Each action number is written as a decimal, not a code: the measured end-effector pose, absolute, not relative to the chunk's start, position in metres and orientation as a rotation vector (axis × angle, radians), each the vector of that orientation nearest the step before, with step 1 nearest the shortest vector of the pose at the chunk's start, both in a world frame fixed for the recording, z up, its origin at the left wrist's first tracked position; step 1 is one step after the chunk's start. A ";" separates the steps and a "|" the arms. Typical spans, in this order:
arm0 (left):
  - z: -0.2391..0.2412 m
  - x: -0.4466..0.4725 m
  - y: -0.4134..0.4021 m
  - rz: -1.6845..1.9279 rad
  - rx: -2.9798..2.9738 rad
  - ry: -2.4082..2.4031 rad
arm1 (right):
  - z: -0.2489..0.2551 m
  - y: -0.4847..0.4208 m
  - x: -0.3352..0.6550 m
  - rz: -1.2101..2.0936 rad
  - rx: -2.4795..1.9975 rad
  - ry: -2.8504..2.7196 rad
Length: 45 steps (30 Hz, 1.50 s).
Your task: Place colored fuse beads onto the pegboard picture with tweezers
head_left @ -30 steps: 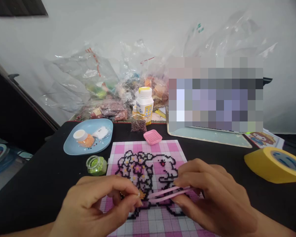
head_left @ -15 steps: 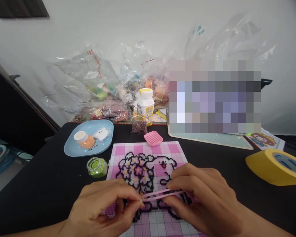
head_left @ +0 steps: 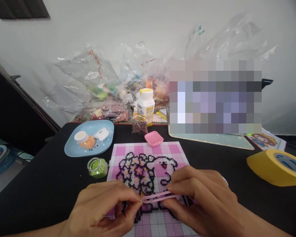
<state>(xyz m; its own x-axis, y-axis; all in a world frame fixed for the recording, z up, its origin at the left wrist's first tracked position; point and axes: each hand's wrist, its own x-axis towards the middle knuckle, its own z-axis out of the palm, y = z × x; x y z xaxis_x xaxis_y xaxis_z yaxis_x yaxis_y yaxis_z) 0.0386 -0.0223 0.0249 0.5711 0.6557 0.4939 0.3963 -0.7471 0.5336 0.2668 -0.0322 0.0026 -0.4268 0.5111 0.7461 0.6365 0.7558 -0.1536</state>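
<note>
Pink plastic tweezers (head_left: 160, 197) lie between the thumb and fingers of my right hand (head_left: 204, 200), their tips pointing left. Those tips meet the fingertips of my left hand (head_left: 106, 207), whose thumb and index finger pinch a tiny pale bead (head_left: 141, 200). Both hands hover over a pink-and-white checked pegboard (head_left: 122, 149). Black beads (head_left: 169, 181) on it outline a figure with a bunch of flowers, with small orange-yellow beads among the blossoms. My hands cover part of the lower design.
A glass jar of green beads (head_left: 97, 168) stands left of the board. Behind are a blue plate (head_left: 71, 148) with a bottle of orange beads (head_left: 85, 140), a pink ridged tray (head_left: 154, 138), a white bottle (head_left: 146, 105) and bagged beads (head_left: 139, 126). Yellow tape (head_left: 263, 168) lies right.
My hands stay almost in place. The tweezers have shifted very slightly at my left fingertips, and the whole view has moved a touch.
</note>
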 end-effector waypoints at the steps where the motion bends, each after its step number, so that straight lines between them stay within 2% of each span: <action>1: 0.024 0.038 -0.023 0.970 2.461 0.867 | 0.003 -0.032 0.267 -0.197 -0.848 -2.119; 12: 0.024 0.039 -0.023 0.985 2.724 0.971 | -0.004 -0.033 0.258 -0.230 -0.912 -2.085; 20: 0.018 0.025 -0.023 0.795 2.687 0.952 | 0.004 -0.023 0.272 -0.093 -0.944 -2.111; 24: 0.015 0.029 -0.022 1.006 2.566 0.922 | 0.006 -0.016 0.280 -0.012 -0.937 -2.294; 27: 0.011 0.033 -0.021 1.101 2.614 0.859 | 0.005 -0.015 0.282 -0.038 -0.912 -2.347; 45: -0.011 0.032 -0.021 0.881 2.852 0.898 | 0.001 -0.016 0.281 -0.177 -0.874 -2.405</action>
